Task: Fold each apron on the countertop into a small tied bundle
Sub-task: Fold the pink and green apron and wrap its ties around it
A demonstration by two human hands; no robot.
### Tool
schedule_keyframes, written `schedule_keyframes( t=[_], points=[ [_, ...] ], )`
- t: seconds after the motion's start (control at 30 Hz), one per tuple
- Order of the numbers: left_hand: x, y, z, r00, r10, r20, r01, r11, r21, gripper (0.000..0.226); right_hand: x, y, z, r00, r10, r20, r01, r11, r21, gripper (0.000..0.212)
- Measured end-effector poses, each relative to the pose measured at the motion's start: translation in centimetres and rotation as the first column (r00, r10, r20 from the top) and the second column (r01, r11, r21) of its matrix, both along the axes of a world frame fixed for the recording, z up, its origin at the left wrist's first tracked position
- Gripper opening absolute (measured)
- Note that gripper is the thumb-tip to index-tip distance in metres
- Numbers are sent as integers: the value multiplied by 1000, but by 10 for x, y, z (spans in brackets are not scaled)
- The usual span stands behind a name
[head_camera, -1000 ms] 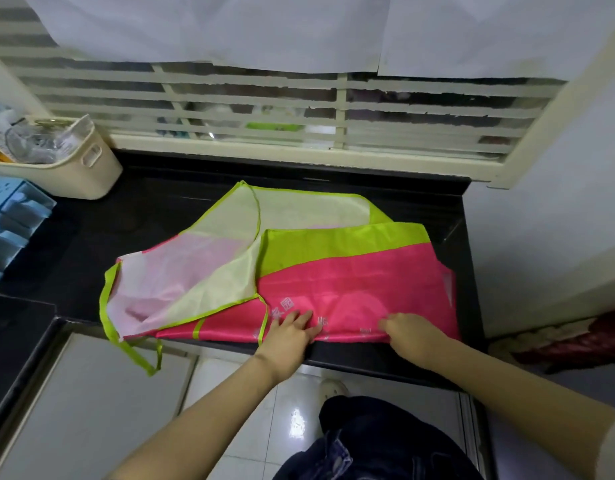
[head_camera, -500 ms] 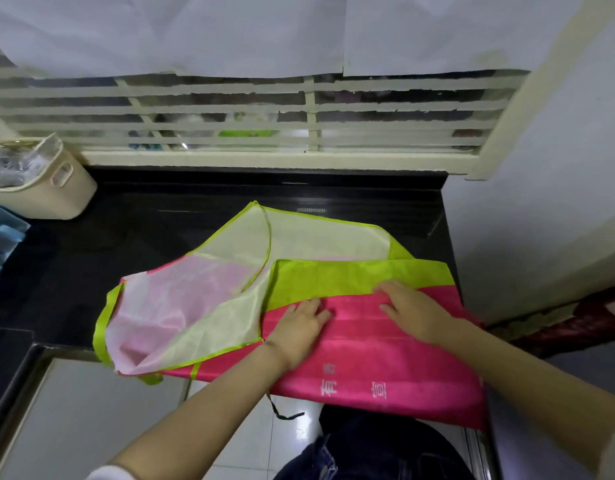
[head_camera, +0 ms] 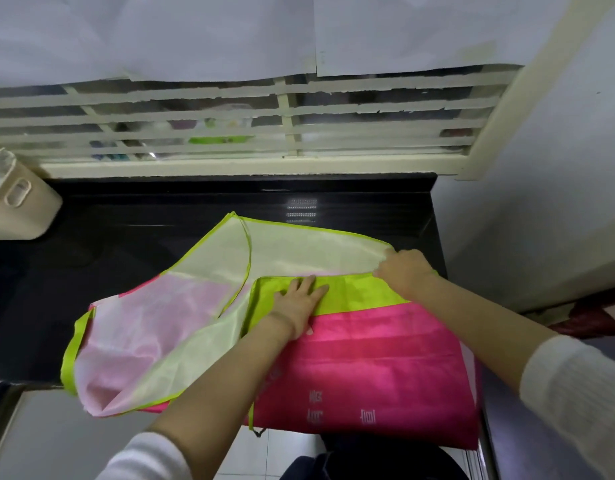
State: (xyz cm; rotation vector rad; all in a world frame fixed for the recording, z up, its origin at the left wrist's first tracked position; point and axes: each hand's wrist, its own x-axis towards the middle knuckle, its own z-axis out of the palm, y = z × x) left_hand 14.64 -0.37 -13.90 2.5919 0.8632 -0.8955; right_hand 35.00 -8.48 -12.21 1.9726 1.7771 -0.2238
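Note:
A pink apron (head_camera: 372, 358) with lime-green trim lies partly folded on the black countertop (head_camera: 126, 244). Its pale inside faces up on the left and at the back, and its pink front edge hangs over the counter's near edge. My left hand (head_camera: 299, 306) presses flat on the green band near the apron's middle, fingers straight. My right hand (head_camera: 405, 270) pinches the apron's upper right edge where the pale layer meets the green band. A thin green tie (head_camera: 252, 419) dangles below the front edge.
A cream plastic basket (head_camera: 18, 202) stands at the back left of the counter. A barred window with paper sheets runs along the back. A white wall closes the right side. Tiled floor shows below the counter edge.
Both hands have moved away from me, from the pink front edge up to the green band. The pink part has slid toward me and now hangs over the counter edge. My right hand took hold of the upper right edge.

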Motion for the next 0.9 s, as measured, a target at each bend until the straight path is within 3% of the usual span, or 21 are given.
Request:
schedule_keyframes(
  t=[0.17, 0.27, 0.33, 0.4, 0.5, 0.67, 0.8, 0.9],
  points=[
    [9, 0, 2, 999, 12, -37, -12, 1000, 10, 106, 40, -1, 17, 973, -159, 170, 173, 982, -72, 41],
    [13, -1, 3, 998, 21, -51, -20, 1000, 18, 108, 50, -5, 18, 943, -166, 287, 190, 980, -57, 35],
    [14, -2, 4, 998, 22, -54, -21, 1000, 20, 109, 42, -8, 13, 974, -142, 176, 139, 990, 29, 35],
    [15, -3, 4, 998, 22, -55, -20, 1000, 21, 109, 21, -13, 2, 993, -86, -80, 95, 988, 121, 38],
    [15, -4, 3, 999, 26, -44, -25, 1000, 15, 108, -28, -25, -22, 931, -6, -364, 30, 998, 60, 51],
    [1, -4, 1, 990, 102, 96, -100, 995, -26, 75, -59, -29, -37, 924, -97, -370, 85, 995, -48, 60],
    [-24, -8, 4, 942, 245, 227, -283, 947, 152, 57, -47, -25, -39, 934, -63, -351, 51, 998, -44, 59],
    [-47, -7, 6, 858, 374, 351, -453, 874, 175, 51, -36, -15, -37, 940, -50, -339, 36, 998, -48, 59]
  ],
)
